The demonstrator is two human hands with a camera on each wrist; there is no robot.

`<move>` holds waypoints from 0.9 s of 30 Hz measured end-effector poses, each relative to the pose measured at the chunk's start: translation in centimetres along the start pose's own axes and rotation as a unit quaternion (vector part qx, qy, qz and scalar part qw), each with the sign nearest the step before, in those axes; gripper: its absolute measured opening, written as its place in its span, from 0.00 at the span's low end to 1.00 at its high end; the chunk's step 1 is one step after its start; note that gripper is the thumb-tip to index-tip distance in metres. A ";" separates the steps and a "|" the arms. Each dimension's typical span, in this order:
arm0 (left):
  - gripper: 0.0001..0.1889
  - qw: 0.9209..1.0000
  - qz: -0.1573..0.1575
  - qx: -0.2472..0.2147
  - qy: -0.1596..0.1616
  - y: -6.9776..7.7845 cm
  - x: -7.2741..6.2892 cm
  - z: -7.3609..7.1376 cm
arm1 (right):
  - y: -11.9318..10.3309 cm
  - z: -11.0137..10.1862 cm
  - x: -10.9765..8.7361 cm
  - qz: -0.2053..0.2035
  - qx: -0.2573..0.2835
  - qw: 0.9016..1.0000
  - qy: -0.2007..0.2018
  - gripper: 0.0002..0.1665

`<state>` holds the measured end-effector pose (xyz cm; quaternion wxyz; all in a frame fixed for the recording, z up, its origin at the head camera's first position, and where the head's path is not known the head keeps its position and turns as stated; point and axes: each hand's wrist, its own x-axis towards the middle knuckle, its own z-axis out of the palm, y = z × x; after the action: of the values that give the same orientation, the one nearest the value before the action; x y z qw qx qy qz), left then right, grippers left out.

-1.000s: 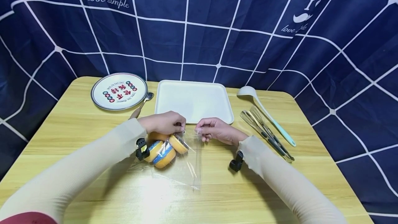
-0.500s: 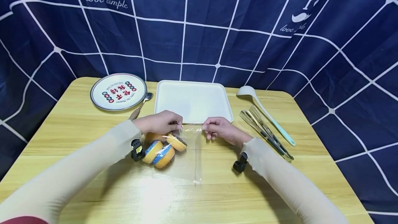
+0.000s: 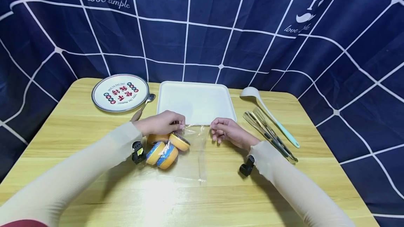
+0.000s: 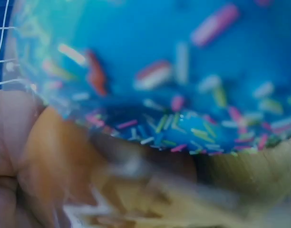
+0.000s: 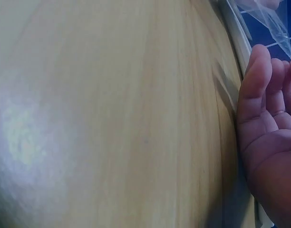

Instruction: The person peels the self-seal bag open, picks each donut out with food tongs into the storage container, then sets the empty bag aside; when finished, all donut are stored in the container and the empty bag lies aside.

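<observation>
A clear plastic bag (image 3: 192,164) hangs between my two hands in the head view, its top edge pulled nearly straight. Several doughnuts bunch up in its left part: blue-iced doughnuts (image 3: 168,157) and a dark-topped doughnut (image 3: 180,142). My left hand (image 3: 165,121) pinches the bag's top edge on the left. At the upper right corner, my right hand (image 3: 231,132) pinches the same edge between thumb and finger. Blue icing with coloured sprinkles (image 4: 174,71) fills most of the left wrist view. The right wrist view has my right hand (image 5: 271,123) with the bag (image 5: 271,28) beyond its fingertips.
Just behind the hands lies a white tray (image 3: 197,101). A patterned plate (image 3: 121,102) and a spoon (image 3: 137,115) are at the back left. To the right lie a ladle (image 3: 277,122) and metal tongs (image 3: 268,136), all on a wooden table (image 3: 240,199).
My right hand has moved right, away from my left hand, which has shifted slightly left. The bag's top edge has gone from slack to stretched between them.
</observation>
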<state>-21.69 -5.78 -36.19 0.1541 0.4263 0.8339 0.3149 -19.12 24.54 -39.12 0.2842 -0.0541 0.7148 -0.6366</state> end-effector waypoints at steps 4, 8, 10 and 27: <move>0.11 1.000 0.006 -0.006 0.005 -0.1 -0.1 0.0 | 0.0 0.0 -0.2 0.000 0.006 1.000 -0.007 0.08; 0.11 1.000 0.008 -0.005 0.005 -0.2 -0.1 0.0 | 0.1 0.1 -0.5 0.004 0.013 0.999 -0.042 0.10; 0.11 1.000 0.007 -0.005 0.006 -0.3 0.0 0.0 | 0.2 0.3 -0.5 0.008 0.012 0.998 -0.061 0.11; 0.11 1.000 -0.016 -0.007 0.000 -0.1 -0.1 0.1 | 0.7 1.1 -1.1 0.024 -0.039 0.995 -0.090 0.10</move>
<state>-21.66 -5.84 -36.37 0.1616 0.4122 0.8383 0.3182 -17.46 24.16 -39.42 0.3602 -0.1049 0.7116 -0.5940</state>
